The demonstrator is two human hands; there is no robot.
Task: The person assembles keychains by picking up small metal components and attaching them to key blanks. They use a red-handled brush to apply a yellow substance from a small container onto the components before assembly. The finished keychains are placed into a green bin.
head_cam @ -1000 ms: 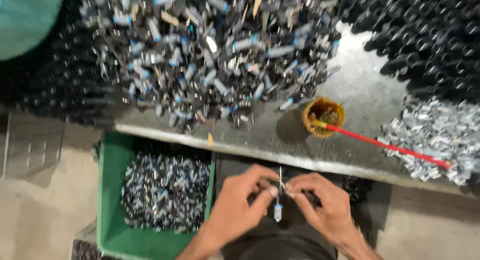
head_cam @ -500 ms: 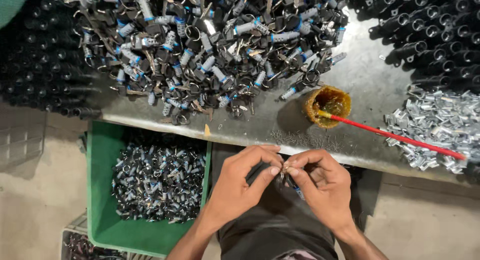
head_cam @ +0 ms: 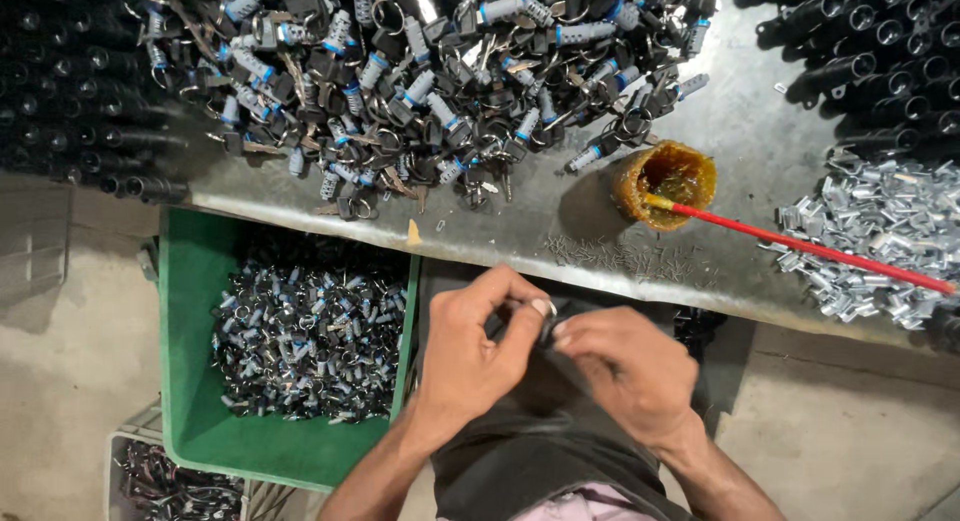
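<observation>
My left hand (head_cam: 480, 353) and my right hand (head_cam: 622, 369) meet above my lap, just below the metal table's front edge (head_cam: 560, 256). Their fingertips pinch a small dark part (head_cam: 547, 331) between them; most of it is hidden by the fingers. On the table lies a big heap of small lock cylinders with keys (head_cam: 420, 81), grey and black with blue bands. A small orange cup of amber grease (head_cam: 665, 184) stands on the table with a red stick (head_cam: 800, 246) leaning in it.
A green crate (head_cam: 190, 361) of finished lock parts sits on the floor at my left. Shiny metal clips (head_cam: 880, 236) are piled on the right. Black tubes are stacked at the far left (head_cam: 70, 101) and top right (head_cam: 870, 51). Tiny pins (head_cam: 630, 259) lie by the table edge.
A small blue-tipped part held upright between my fingers a second ago is now hidden in them. Both hands have closed together and the view has shifted.
</observation>
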